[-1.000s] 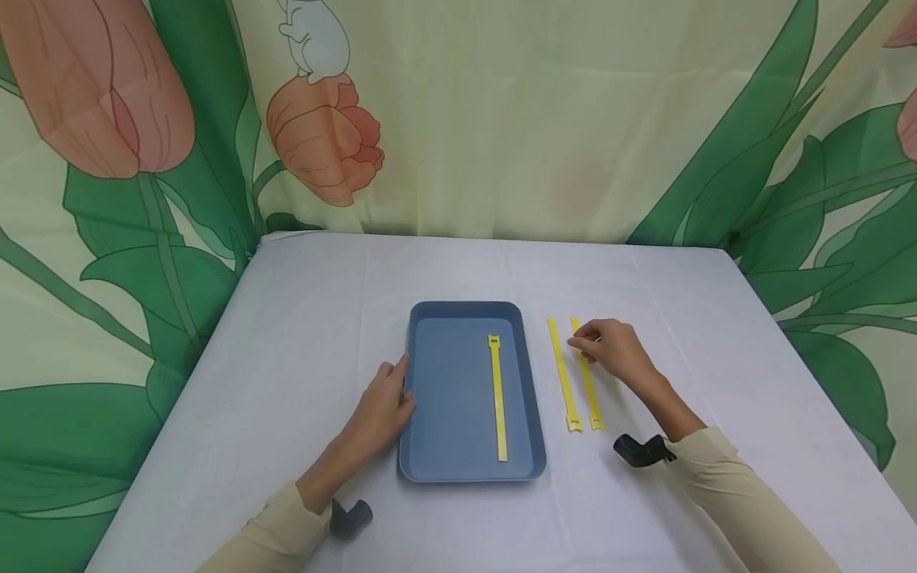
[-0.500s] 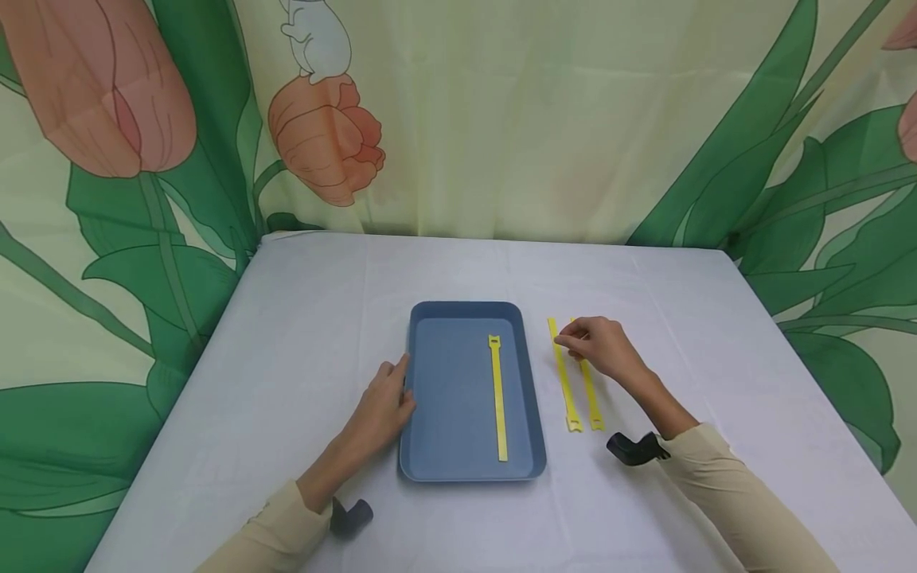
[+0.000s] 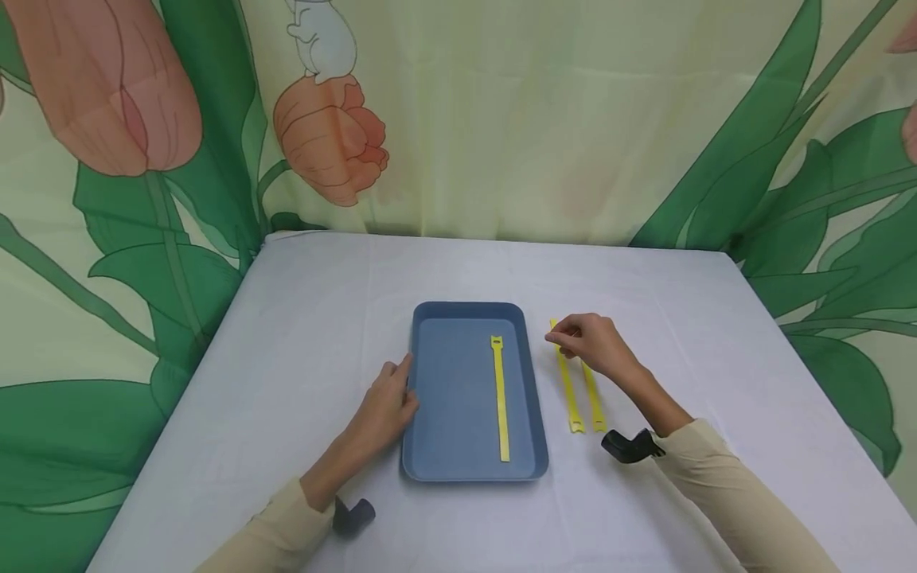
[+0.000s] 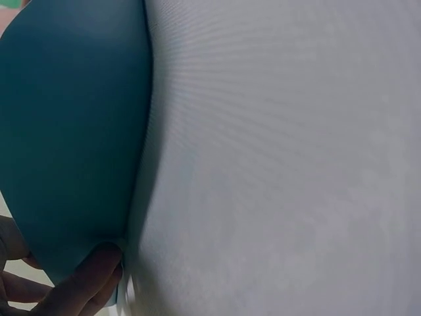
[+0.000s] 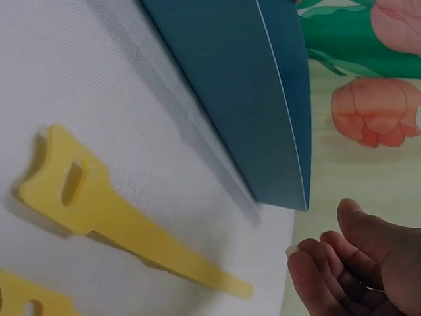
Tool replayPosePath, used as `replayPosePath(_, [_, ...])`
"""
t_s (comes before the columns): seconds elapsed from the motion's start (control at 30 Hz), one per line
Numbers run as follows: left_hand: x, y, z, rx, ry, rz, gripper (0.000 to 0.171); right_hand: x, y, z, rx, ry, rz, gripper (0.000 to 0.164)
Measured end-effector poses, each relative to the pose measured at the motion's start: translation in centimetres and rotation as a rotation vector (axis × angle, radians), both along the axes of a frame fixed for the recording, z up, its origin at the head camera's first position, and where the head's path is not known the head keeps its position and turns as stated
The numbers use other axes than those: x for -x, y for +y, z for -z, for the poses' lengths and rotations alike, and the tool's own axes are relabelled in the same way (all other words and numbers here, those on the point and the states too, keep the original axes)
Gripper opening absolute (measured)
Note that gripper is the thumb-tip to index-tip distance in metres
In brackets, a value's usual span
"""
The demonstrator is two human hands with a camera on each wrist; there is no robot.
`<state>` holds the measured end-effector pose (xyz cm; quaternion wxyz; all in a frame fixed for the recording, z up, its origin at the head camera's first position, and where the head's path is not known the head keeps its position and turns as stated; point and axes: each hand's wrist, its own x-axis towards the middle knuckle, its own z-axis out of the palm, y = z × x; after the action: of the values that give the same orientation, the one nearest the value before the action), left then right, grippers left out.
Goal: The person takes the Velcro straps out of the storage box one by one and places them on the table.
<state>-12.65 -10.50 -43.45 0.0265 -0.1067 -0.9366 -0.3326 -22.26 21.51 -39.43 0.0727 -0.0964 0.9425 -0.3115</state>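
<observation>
My left hand (image 3: 380, 410) grips the left rim of a blue rectangular tray (image 3: 444, 398); in the left wrist view its fingers (image 4: 82, 283) press the tray's outer wall (image 4: 72, 145). Inside the tray, toward the right, lies a yellow cable strap (image 3: 501, 406) with a slotted head at its far end. Two more yellow cable straps, a left one (image 3: 571, 398) and a right one (image 3: 595, 402), lie right of the tray, slotted heads toward me. Over their far ends hovers my right hand (image 3: 595, 342), fingers loosely bent and holding nothing; the right wrist view shows thumb and fingertips apart.
A white cloth (image 3: 322, 310) covers the table. Behind it hangs a curtain (image 3: 501, 119) printed with tulips and leaves. Black wrist devices, a left one (image 3: 353, 517) and a right one (image 3: 630, 446), sit under the sleeves.
My right hand has moved left from the right strap to over the left strap's far end. The left hand, tray and straps stay in place.
</observation>
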Motion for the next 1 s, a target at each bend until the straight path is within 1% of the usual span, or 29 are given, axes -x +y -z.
replayPosePath(0.13, [-0.2,-0.1,0.0,-0.001,0.015,-0.01,0.058,-0.1,-0.7,-0.1,0.022,0.006,-0.031,0.025])
replayPosePath(0.3, [-0.2,-0.1,0.0,0.002,0.027,-0.003,0.058,-0.1,-1.4,-0.1,0.034,0.019,-0.042,0.021])
replayPosePath(0.57, [-0.1,-0.1,0.2,0.012,0.015,-0.015,0.059,0.1,-2.9,-0.1,0.034,0.022,-0.109,0.02])
replayPosePath(0.73, [0.0,-0.1,0.2,0.003,0.012,-0.013,0.058,0.1,-3.6,-0.2,0.043,0.017,-0.125,0.02])
replayPosePath(1.0, [0.1,0.1,0.3,0.003,0.015,-0.005,0.058,-0.1,-3.9,-0.1,0.061,0.026,-0.152,0.018])
